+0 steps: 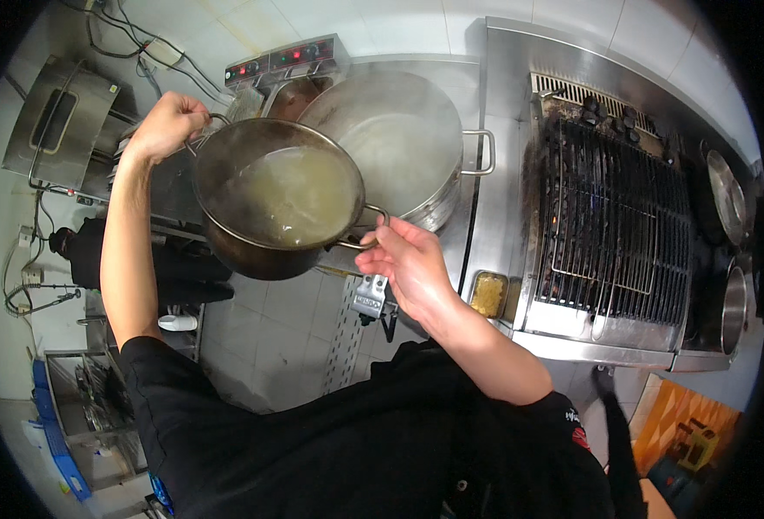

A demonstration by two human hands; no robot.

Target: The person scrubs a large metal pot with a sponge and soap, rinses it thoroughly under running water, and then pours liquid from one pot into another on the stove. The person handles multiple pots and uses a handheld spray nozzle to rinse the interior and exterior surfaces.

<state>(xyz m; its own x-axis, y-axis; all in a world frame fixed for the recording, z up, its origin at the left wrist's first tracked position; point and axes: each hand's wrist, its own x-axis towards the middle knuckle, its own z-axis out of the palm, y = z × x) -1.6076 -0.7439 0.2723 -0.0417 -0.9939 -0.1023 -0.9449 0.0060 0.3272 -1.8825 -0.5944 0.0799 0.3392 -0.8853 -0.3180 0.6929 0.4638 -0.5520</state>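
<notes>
Between my hands hangs a dark metal pot (252,259), tilted so that I see into it. Cloudy yellowish liquid (306,192) lies inside. My left hand (171,127) is closed round the loop handle at its far left side. On the near right, my right hand (405,264) grips the other loop handle (366,232), fingers curled about it. Just beyond the pot stands a larger steel stockpot (438,203), its pale contents blurred by steam. The held pot overlaps its left rim in view; whether the two touch I cannot tell.
Twin fryers with red-lit controls (295,56) stand behind the pots. To the right is a blackened grill (616,225), with a small tray of yellow bits (488,294) at its near left corner. Pans (726,199) line the far right. Someone in black (140,259) is at the left.
</notes>
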